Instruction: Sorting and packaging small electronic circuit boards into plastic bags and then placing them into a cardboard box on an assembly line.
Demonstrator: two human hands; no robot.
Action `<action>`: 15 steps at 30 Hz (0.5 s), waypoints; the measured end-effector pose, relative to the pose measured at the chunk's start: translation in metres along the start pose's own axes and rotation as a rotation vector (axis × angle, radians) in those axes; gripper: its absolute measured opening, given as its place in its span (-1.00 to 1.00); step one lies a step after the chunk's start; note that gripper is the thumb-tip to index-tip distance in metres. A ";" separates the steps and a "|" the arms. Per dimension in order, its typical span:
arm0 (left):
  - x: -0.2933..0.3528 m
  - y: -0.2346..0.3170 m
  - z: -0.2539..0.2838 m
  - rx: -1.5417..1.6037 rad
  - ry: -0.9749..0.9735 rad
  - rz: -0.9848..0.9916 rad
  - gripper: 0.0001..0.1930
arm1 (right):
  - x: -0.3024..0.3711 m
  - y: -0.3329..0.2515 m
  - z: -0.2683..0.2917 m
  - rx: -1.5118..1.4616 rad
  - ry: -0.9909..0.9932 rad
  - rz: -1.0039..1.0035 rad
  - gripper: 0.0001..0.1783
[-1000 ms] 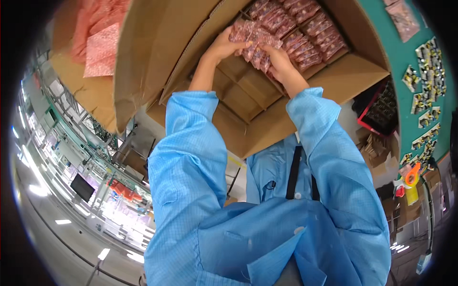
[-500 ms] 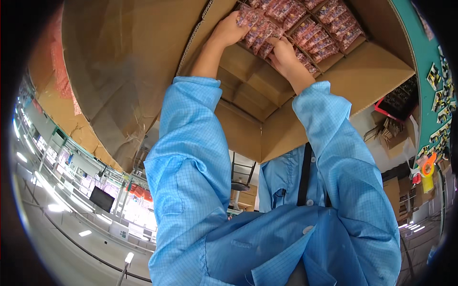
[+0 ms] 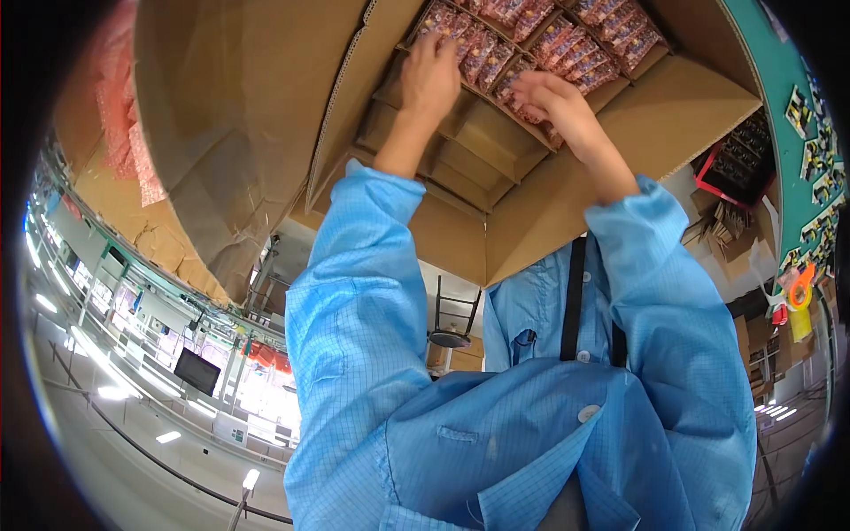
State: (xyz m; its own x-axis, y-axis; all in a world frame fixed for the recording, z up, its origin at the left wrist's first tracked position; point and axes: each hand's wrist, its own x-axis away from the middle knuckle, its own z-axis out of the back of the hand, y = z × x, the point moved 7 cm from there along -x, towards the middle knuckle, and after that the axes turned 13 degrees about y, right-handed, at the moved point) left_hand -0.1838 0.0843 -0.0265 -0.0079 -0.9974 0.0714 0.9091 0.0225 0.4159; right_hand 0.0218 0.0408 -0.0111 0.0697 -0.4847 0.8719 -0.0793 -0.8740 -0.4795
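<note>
A large open cardboard box [image 3: 531,234] is split by cardboard dividers [image 3: 482,133] into compartments. Several compartments hold rows of parts in pink bubble-wrap bags [image 3: 575,53]; those nearer my body show bare cardboard. My left hand [image 3: 431,80] is over the left end of one filled row, fingers loosely apart and nothing seen in them. Over the row's right side, beside more bubble-wrapped packets [image 3: 513,84], my right hand [image 3: 556,99] has its fingers extended and holds nothing visible. Whether either hand's fingertips touch the packets, I cannot tell.
A raised cardboard flap [image 3: 239,115] stands on the left, with pink bubble wrap [image 3: 111,115] beyond it. At right, a teal surface [image 3: 770,53] carries small parts and an orange tape roll [image 3: 801,285]. A red tray [image 3: 730,168] lies below the box's right edge.
My hands have let go of the bubble-wrapped packets, which now sit in the compartment. The left hand has come slightly lower, and the right has moved to the right with its fingers opened.
</note>
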 end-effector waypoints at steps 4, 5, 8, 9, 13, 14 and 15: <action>0.042 0.017 -0.028 -0.135 -0.191 -0.190 -0.40 | 0.049 0.001 0.054 0.168 -0.083 0.215 -0.61; 0.045 0.017 -0.031 -0.190 -0.239 -0.143 -0.38 | 0.062 -0.003 0.067 0.186 -0.053 0.286 -0.63; 0.046 0.014 -0.034 -0.269 -0.316 -0.042 -0.31 | 0.118 -0.036 0.088 0.078 -0.037 0.237 -0.65; 0.045 0.012 -0.033 -0.279 -0.304 0.029 -0.29 | 0.134 -0.042 0.101 0.084 0.008 0.209 -0.64; 0.045 0.055 -0.028 -0.213 -0.173 0.134 -0.31 | 0.197 -0.043 0.183 0.173 0.219 0.148 -0.64; 0.046 0.068 -0.029 -0.190 -0.160 0.114 -0.33 | 0.211 -0.029 0.213 0.184 0.268 0.124 -0.64; 0.057 0.062 -0.037 -0.260 -0.132 0.024 -0.34 | 0.217 -0.010 0.237 0.189 0.283 0.103 -0.64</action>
State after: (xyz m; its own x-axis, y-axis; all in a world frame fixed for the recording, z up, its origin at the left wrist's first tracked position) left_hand -0.1126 0.0264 -0.0308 -0.0237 -0.9789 0.2029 0.9858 0.0109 0.1675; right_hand 0.2733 -0.0644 0.1588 -0.2091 -0.5646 0.7984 0.1160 -0.8250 -0.5531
